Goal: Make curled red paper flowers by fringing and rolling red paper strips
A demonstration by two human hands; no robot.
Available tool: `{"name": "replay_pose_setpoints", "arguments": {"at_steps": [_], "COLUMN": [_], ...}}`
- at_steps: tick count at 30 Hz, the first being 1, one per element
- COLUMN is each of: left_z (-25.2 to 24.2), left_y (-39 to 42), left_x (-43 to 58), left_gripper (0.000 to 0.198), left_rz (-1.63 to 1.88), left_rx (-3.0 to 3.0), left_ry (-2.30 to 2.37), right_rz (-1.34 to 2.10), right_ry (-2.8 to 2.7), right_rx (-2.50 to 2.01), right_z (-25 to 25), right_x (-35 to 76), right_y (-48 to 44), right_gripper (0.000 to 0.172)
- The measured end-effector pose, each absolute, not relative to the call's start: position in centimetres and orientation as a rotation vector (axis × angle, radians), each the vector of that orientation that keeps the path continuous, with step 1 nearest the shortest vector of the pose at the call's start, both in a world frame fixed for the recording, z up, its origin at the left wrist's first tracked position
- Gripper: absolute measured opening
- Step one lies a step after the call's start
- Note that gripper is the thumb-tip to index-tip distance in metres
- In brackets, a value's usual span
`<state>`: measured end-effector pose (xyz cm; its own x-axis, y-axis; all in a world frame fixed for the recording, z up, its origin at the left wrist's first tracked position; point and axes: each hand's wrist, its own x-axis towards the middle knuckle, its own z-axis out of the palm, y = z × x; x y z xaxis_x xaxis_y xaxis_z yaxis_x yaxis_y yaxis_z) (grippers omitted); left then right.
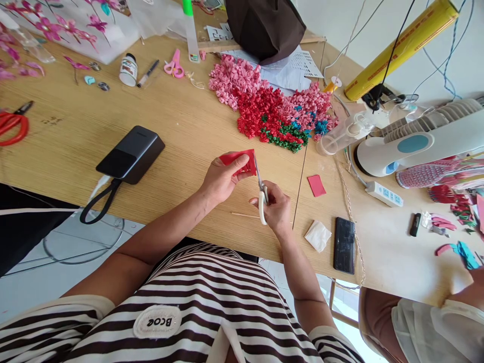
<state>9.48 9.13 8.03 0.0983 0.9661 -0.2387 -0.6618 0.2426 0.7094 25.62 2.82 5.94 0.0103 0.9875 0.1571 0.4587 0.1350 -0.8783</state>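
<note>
Between the thumb and fingers of my left hand [221,177] is a piece of red fabric [247,159], held above the table near its front edge. My right hand [278,207] grips white-handled scissors [262,204], their blades pointing away from me along the right edge of the fabric. Small slits seem to show along the fabric's lower side. Under my hands a thin wooden stick [245,215] lies on the tabletop. To the right rest a flat red square [316,186] and a folded white tissue [318,236].
Heaped pink, red, green and blue flowers [260,108] lie beyond my hands. A black power bank [130,154] sits left, a phone [344,245] right. Farther right stand a white fan [401,148] and a power strip [384,194]. Another person's arm [469,290] shows at lower right.
</note>
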Motion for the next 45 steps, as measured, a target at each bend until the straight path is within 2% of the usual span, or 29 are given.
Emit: {"name": "replay_pose_setpoints", "arguments": {"at_steps": [15,45], "left_z": [7.85,8.10], "left_y": [9.07,9.05], "left_x": [9.46,9.40], "left_gripper": [0.049,0.049], "left_rz": [1.265,1.271], "left_rx": [0.488,0.519], "left_ry": [0.793,0.786], "right_rz": [0.777,0.794], "right_ry": [-1.586,-1.576], "right_rx": [-1.423,-1.461], "right_z": [6.11,5.92], "right_x": [25.47,25.68], "right_y": [2.78,2.82], "right_gripper": [0.048,0.054]}}
